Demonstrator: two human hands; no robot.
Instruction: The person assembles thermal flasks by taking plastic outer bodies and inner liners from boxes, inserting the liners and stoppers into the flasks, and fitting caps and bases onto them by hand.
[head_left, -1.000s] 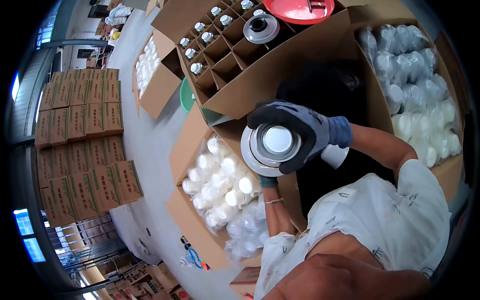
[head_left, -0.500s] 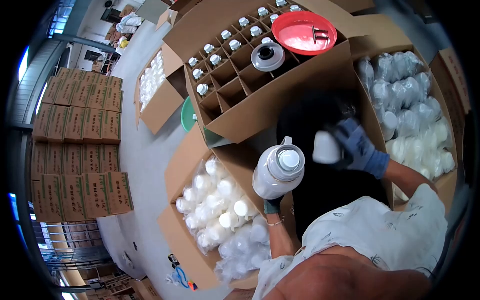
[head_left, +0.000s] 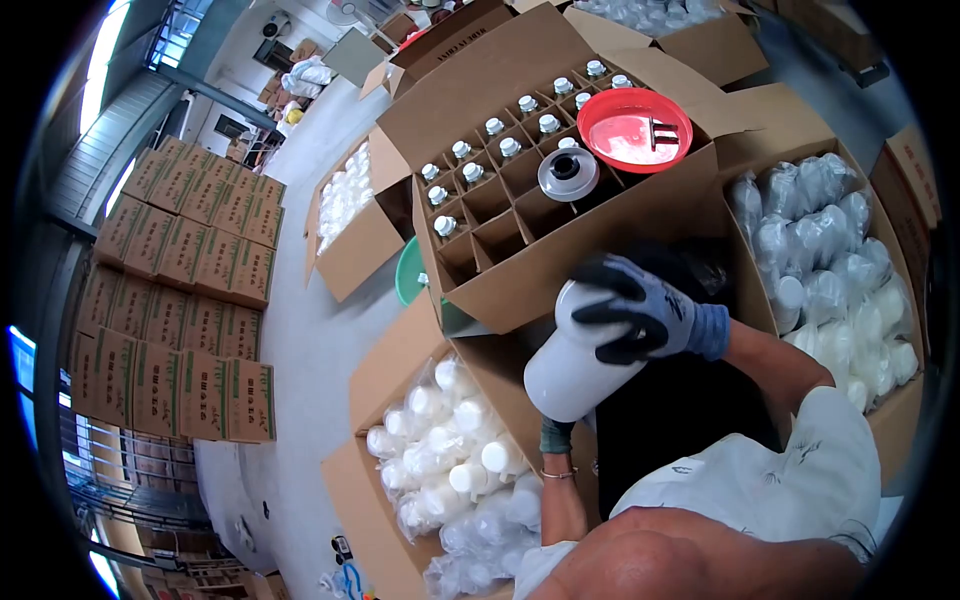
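A white vacuum flask [head_left: 572, 372] is held tilted in front of my body. My left hand [head_left: 556, 434], in a dark green glove, supports it from below, with most of its fingers hidden behind the flask. A white cup-shaped lid [head_left: 577, 300] sits over the flask's top end. My right hand [head_left: 648, 312], in a grey-blue glove with black fingers, wraps around this lid from the right. Whether the lid is fully seated cannot be seen.
Ahead stands a divided carton [head_left: 515, 290] of bottles with white caps; a red basin [head_left: 640, 128] and a round clear lid with a black knob [head_left: 568, 174] rest on it. Open boxes of bagged white cups [head_left: 450, 440] and bagged parts [head_left: 830, 260] flank me. Stacked cartons [head_left: 180, 290] stand far left.
My right hand has brought the white lid leftward onto the flask's top, covering the stopper. The flask has tilted, and the view has shifted so the cartons appear lower.
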